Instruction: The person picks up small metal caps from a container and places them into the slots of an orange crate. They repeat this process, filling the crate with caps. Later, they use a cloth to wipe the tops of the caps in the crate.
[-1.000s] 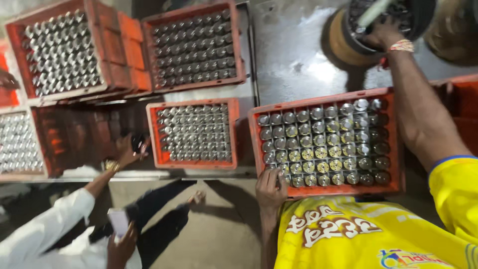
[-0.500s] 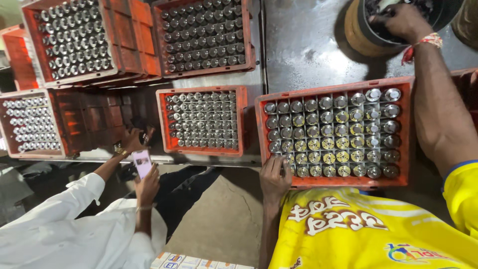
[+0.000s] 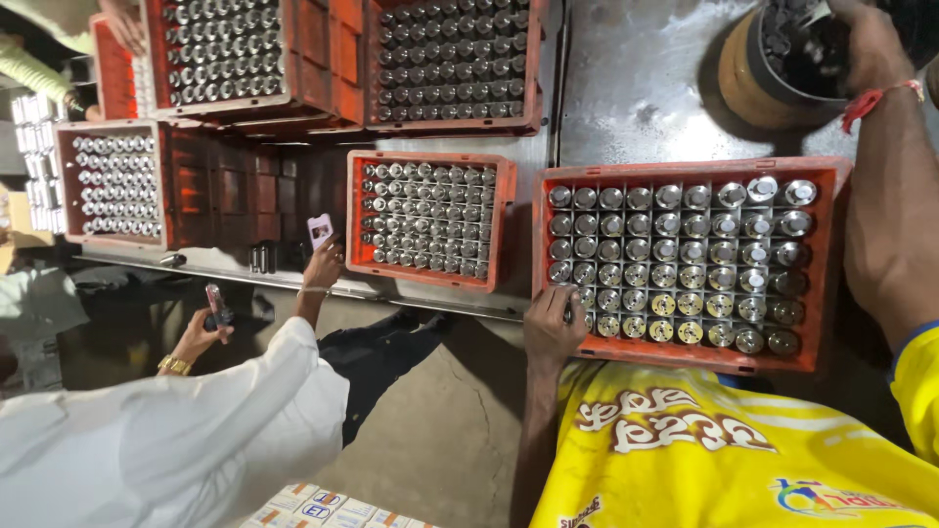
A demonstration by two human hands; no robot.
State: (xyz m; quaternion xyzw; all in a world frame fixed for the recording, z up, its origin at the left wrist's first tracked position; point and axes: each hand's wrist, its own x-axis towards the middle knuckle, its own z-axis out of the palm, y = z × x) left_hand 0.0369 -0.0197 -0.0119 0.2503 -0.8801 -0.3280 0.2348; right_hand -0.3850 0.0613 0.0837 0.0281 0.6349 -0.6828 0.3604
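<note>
Left hand [image 3: 551, 328] is gripping the near rim of one orange crate [image 3: 685, 171], fingers curled over the edge. Right hand [image 3: 871, 44] is reaching into one round bin [image 3: 748, 83]; its grip cannot be told. Five more crates of metal cylinders [image 3: 675, 249] are lying on the steel table [image 3: 636, 88]. A co-worker in white is standing alongside, over a concrete floor [image 3: 440, 440].

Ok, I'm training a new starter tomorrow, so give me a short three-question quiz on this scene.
1. True or false: the left hand grips the near edge of the orange crate.
2. Where is the right hand? A, at the round bin; B, on the crate; C, holding a phone.
3. What colour is the shirt of the person at the crate?
Key: 1 true; 2 A; 3 yellow.
</note>
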